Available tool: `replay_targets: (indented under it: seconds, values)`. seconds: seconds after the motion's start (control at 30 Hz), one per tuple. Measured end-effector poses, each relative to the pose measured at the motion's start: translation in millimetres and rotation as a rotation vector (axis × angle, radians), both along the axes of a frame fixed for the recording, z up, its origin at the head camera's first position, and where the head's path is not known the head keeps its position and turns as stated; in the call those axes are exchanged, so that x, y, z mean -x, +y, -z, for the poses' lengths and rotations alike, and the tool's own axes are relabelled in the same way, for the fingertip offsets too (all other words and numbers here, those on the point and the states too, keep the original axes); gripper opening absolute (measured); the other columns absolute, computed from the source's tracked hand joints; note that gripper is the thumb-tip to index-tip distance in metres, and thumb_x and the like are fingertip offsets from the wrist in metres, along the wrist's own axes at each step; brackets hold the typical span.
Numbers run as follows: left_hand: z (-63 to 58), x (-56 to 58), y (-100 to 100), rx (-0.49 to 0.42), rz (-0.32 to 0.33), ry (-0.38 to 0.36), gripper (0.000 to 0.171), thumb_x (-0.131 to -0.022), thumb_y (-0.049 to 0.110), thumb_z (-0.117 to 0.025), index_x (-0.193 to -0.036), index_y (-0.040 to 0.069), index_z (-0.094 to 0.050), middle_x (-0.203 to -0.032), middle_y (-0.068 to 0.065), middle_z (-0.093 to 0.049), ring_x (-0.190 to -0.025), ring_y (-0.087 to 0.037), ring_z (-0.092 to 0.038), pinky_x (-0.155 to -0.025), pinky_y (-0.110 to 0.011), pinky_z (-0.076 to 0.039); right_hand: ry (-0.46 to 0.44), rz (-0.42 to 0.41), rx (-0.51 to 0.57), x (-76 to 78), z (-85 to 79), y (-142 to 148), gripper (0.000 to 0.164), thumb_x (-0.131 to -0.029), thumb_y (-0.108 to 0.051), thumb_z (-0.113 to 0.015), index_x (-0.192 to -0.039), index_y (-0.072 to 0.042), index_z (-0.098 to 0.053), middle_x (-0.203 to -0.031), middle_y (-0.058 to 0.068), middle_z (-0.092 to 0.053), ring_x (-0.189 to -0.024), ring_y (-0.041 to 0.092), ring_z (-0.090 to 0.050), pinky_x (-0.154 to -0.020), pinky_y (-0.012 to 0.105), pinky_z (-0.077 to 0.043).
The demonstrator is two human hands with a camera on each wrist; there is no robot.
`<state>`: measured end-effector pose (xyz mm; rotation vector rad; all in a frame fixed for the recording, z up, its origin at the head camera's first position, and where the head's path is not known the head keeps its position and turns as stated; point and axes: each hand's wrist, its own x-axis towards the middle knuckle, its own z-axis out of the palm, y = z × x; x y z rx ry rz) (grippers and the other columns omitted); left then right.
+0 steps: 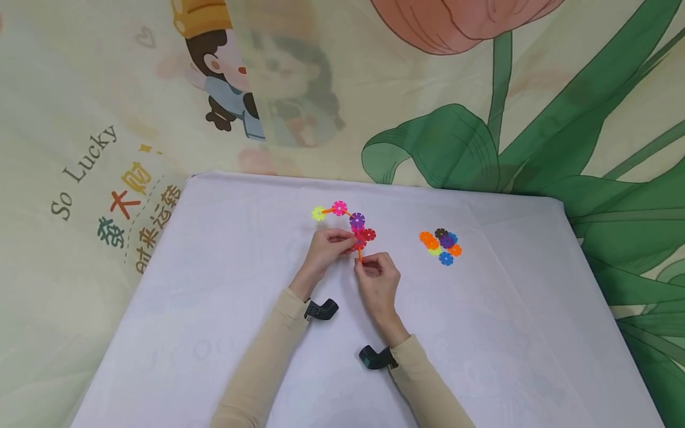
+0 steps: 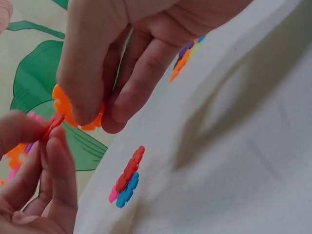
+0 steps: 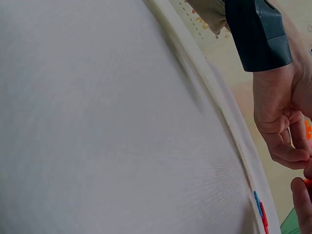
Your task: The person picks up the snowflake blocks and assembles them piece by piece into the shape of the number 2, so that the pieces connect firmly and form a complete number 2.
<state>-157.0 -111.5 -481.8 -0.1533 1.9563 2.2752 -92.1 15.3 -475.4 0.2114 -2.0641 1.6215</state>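
A chain of joined plastic snowflake discs, with a yellow disc (image 1: 318, 213) at its far end, runs to my hands in the head view. My left hand (image 1: 326, 252) pinches a red disc (image 2: 54, 125) of the chain between thumb and fingers. An orange disc (image 2: 66, 105), meeting the red disc's edge, is pinched by my right hand (image 1: 380, 279). Whether the two discs are slotted together cannot be told. Beneath the hands lie loose red discs (image 2: 129, 168) with a blue disc (image 2: 127, 191) and some pink. The right wrist view shows only the fingertips (image 3: 301, 200) of the right hand.
To the right on the white table (image 1: 214, 285) lies a small heap of orange, blue, purple, black and yellow discs (image 1: 446, 258). A printed curtain (image 1: 321, 160) hangs behind the table's far edge. Each wrist wears a black camera (image 1: 323, 309).
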Motion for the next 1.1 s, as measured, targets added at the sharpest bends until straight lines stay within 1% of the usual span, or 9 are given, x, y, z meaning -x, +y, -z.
replay_targets:
  seconds: [0.1,0.17,0.4,0.53,0.67,0.8,0.9,1.1]
  values:
    - [-0.6,-0.4,0.1,0.021,-0.036,0.003,0.017,-0.087,0.000,-0.071,-0.100,-0.011,-0.069,-0.079,-0.005,-0.070,-0.069,-0.009,-0.065,-0.068,-0.025,-0.056,0.003,0.027,0.004,1.1,0.8,-3.3,0.012,-0.075,0.018,-0.071,-0.076,0.011,-0.061,-0.075,0.021,-0.060,-0.066,0.033,-0.065,-0.067,0.016,-0.054]
    - [-0.8,-0.6,1.3,0.026,-0.049,0.003,0.016,-0.087,0.001,-0.071,-0.099,-0.010,-0.069,-0.080,-0.006,-0.070,-0.069,-0.010,-0.065,-0.068,-0.024,-0.056,0.005,0.041,0.014,1.4,1.1,-5.2,0.012,-0.074,0.018,-0.071,-0.074,0.010,-0.061,-0.074,0.021,-0.059,-0.065,0.033,-0.065,-0.066,0.018,-0.055]
    - [0.0,-0.2,2.6,0.053,-0.068,-0.004,0.015,-0.087,0.004,-0.073,-0.097,-0.007,-0.071,-0.081,-0.007,-0.071,-0.071,-0.011,-0.067,-0.066,-0.024,-0.055,-0.001,0.079,0.048,2.4,0.0,-10.7,0.011,-0.075,0.017,-0.071,-0.073,0.011,-0.061,-0.073,0.022,-0.058,-0.064,0.032,-0.064,-0.064,0.026,-0.058]
    - [0.4,-0.5,2.5,0.086,-0.068,-0.004,0.016,-0.087,0.007,-0.073,-0.097,-0.006,-0.072,-0.080,-0.005,-0.071,-0.070,-0.010,-0.064,-0.064,-0.025,-0.052,-0.005,0.105,0.059,2.9,-0.3,-13.1,0.011,-0.076,0.016,-0.071,-0.074,0.011,-0.061,-0.074,0.023,-0.058,-0.065,0.030,-0.063,-0.065,0.027,-0.058]
    - [-0.4,-1.6,3.1,0.093,-0.069,-0.001,0.016,-0.087,0.007,-0.073,-0.096,-0.006,-0.071,-0.078,-0.004,-0.070,-0.068,-0.010,-0.063,-0.061,-0.023,-0.049,0.003,0.122,0.079,3.6,0.0,-16.0,0.012,-0.077,0.016,-0.070,-0.073,0.011,-0.060,-0.074,0.023,-0.058,-0.064,0.031,-0.063,-0.065,0.021,-0.056]
    - [-0.7,-1.8,4.4,0.085,-0.075,-0.002,0.015,-0.088,0.007,-0.073,-0.096,-0.006,-0.071,-0.080,-0.005,-0.071,-0.069,-0.010,-0.063,-0.061,-0.023,-0.050,0.010,0.138,0.091,4.3,1.2,-19.1,0.012,-0.076,0.017,-0.069,-0.073,0.012,-0.059,-0.073,0.023,-0.058,-0.064,0.032,-0.064,-0.065,0.017,-0.054]
    - [-0.3,-1.8,5.4,0.077,-0.070,-0.007,0.015,-0.088,0.007,-0.072,-0.097,-0.006,-0.071,-0.081,-0.006,-0.071,-0.069,-0.011,-0.063,-0.062,-0.023,-0.051,0.005,0.155,0.099,4.5,1.7,-20.8,0.011,-0.077,0.017,-0.069,-0.074,0.013,-0.059,-0.074,0.024,-0.057,-0.064,0.033,-0.064,-0.065,0.019,-0.055]
    - [-1.0,-2.5,6.5,0.083,-0.049,-0.011,0.015,-0.088,0.005,-0.072,-0.097,-0.007,-0.071,-0.083,-0.008,-0.071,-0.069,-0.011,-0.063,-0.064,-0.025,-0.053,0.000,0.172,0.097,3.2,0.1,-22.8,0.011,-0.077,0.017,-0.069,-0.074,0.013,-0.060,-0.073,0.025,-0.057,-0.064,0.035,-0.063,-0.063,0.028,-0.057]
